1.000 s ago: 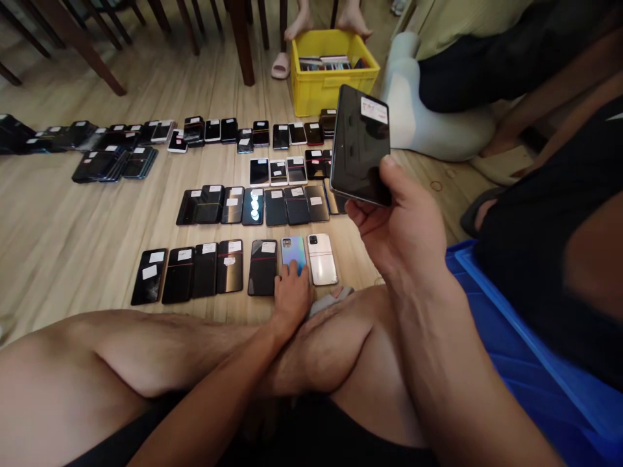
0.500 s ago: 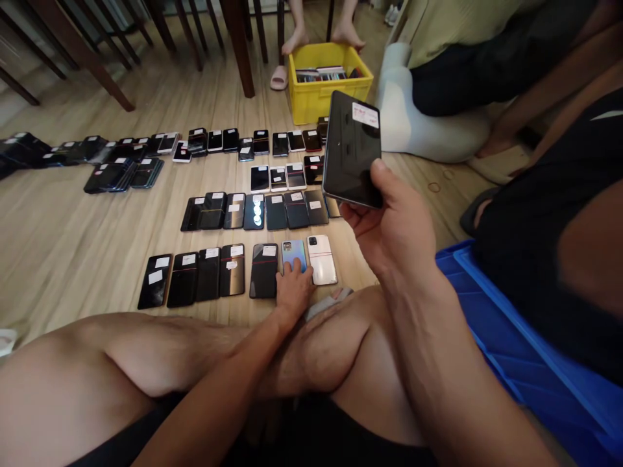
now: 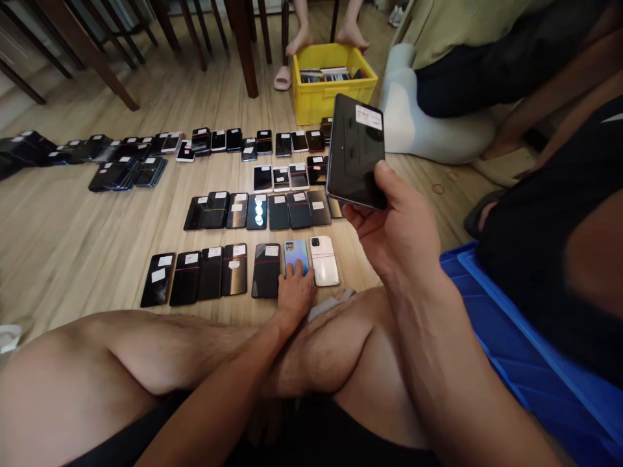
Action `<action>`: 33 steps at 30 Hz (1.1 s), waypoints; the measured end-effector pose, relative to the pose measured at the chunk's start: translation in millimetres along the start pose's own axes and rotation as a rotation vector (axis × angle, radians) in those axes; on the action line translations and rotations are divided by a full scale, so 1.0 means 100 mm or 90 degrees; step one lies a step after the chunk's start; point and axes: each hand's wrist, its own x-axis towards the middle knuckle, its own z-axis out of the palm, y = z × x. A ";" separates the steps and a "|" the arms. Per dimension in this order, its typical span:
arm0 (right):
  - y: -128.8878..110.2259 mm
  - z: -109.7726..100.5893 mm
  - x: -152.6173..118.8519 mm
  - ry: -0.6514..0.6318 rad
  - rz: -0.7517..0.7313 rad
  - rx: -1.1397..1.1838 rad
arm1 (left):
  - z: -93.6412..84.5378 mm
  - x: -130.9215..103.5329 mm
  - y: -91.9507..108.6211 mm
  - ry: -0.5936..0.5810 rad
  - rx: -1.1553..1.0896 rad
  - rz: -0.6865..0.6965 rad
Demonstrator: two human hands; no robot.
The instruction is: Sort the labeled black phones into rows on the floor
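My right hand (image 3: pixel 396 224) is closed on a dark phone (image 3: pixel 354 155) with a white label near its top, raised above the floor. Low in front of me, my left hand (image 3: pixel 295 288) rests with fingers apart on the lower part of a shiny blue phone (image 3: pixel 296 251). A white phone (image 3: pixel 324 261) with a red band round it lies just right of that hand, and a dark banded phone (image 3: pixel 265 269) lies to its left. Further left in the same row are several dark labelled phones (image 3: pixel 210 272).
More phones (image 3: pixel 278 211) and stacks (image 3: pixel 117 174) lie in rows on the wooden floor (image 3: pixel 97 240). A yellow crate (image 3: pixel 316 104) stands at the back, a blue container (image 3: pixel 516 344) at the right. Another person's feet (image 3: pixel 353 34) and chair legs (image 3: pixel 243 52) show beyond.
The whole view has shifted slightly, so the floor items appear a little further right. Both hands keep the same hold and pose.
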 end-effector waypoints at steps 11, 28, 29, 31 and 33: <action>-0.04 0.05 -0.03 0.029 0.027 0.038 | 0.02 -0.02 -0.02 0.005 0.001 0.007; -0.01 -0.01 0.00 0.002 0.023 0.003 | -0.12 0.01 -0.26 -0.073 -0.138 0.045; -0.01 -0.01 0.01 0.003 0.023 -0.001 | -0.12 0.02 -0.28 -0.077 -0.140 0.045; -0.01 -0.01 0.00 0.006 0.021 -0.005 | -0.11 0.05 -0.30 -0.083 -0.136 0.045; -0.01 0.00 0.00 0.009 0.022 -0.003 | -0.11 0.08 -0.32 -0.089 -0.124 0.056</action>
